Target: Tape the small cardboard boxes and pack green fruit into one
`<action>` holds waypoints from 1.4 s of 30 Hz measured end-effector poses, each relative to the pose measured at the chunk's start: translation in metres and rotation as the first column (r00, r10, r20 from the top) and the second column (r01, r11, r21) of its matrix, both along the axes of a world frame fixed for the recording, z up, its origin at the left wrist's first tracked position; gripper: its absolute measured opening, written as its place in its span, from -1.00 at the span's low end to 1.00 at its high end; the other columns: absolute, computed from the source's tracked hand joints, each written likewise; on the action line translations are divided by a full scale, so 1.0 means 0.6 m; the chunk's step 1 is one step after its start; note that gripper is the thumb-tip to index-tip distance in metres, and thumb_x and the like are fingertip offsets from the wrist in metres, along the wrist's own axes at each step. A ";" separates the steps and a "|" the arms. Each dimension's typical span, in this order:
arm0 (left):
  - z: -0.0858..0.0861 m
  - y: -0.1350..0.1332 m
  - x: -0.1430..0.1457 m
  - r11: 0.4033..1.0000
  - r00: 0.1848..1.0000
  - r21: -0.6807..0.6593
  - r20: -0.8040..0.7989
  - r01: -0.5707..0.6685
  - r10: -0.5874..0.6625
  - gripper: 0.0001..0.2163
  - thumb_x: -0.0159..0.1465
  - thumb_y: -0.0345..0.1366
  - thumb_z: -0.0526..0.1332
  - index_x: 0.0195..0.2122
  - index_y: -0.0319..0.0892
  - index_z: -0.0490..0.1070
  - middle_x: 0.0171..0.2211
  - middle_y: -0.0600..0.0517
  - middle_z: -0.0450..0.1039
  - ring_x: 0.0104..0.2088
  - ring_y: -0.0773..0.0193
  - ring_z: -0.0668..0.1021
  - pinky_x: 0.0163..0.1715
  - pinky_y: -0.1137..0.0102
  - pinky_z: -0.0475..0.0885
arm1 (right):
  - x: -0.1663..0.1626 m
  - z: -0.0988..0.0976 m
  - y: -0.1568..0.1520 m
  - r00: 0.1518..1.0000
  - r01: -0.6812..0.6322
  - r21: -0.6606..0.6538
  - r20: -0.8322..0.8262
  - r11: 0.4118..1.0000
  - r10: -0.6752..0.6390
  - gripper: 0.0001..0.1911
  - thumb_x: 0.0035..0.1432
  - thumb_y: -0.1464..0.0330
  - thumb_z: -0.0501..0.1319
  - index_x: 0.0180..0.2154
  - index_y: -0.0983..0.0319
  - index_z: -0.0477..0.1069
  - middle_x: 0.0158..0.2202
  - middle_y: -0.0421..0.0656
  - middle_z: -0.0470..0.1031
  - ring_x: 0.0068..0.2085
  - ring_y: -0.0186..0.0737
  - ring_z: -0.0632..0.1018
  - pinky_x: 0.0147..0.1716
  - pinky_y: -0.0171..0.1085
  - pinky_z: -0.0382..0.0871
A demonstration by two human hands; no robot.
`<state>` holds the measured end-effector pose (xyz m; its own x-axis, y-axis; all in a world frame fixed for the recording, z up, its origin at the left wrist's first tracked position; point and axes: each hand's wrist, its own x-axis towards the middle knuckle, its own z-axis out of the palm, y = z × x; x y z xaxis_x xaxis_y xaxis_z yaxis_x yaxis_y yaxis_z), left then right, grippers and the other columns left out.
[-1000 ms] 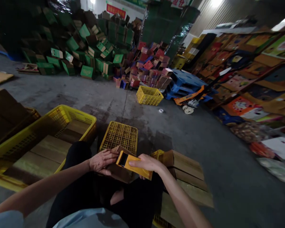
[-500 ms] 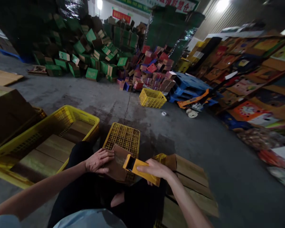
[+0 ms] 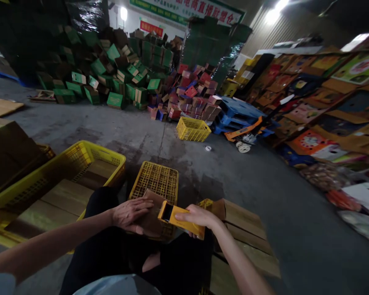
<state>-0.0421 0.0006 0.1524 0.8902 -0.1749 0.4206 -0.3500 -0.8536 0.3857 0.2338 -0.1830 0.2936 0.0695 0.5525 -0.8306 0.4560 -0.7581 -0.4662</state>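
Observation:
A small brown cardboard box (image 3: 153, 219) lies on an upturned yellow crate (image 3: 156, 178) in front of my knees. My left hand (image 3: 132, 214) presses flat on the left side of this box, fingers stretched out. In my right hand (image 3: 197, 217) is a long yellow hand tool (image 3: 184, 220) with a dark recess near its front end; its exact kind is unclear. The tool's front end lies over the right part of the box; I cannot tell whether they touch.
A large yellow crate (image 3: 118, 159) with flat cartons (image 3: 67, 192) stands at my left. More cartons (image 3: 246, 221) are stacked at my right. Farther off are a yellow basket (image 3: 193, 130), heaped green boxes (image 3: 115, 99), blue pallets (image 3: 236, 110) and an orange pallet jack (image 3: 244, 130).
My left hand has slid slightly farther over the box. The tool stays in my right hand over the box. The view has tilted up and turned a little right.

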 end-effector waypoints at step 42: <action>0.023 -0.019 0.047 0.998 0.980 -0.001 -0.188 0.060 -0.059 -0.10 0.36 0.16 0.17 0.51 -0.19 -0.25 0.47 -0.21 -0.10 0.45 -0.06 0.08 0.42 0.10 0.02 | 0.028 -0.050 -0.011 0.992 0.008 0.030 -0.123 1.000 -0.004 -0.50 0.21 -0.09 0.22 -0.33 0.26 0.45 -0.53 -0.09 0.60 -0.52 -0.18 0.62 -0.56 -0.39 0.43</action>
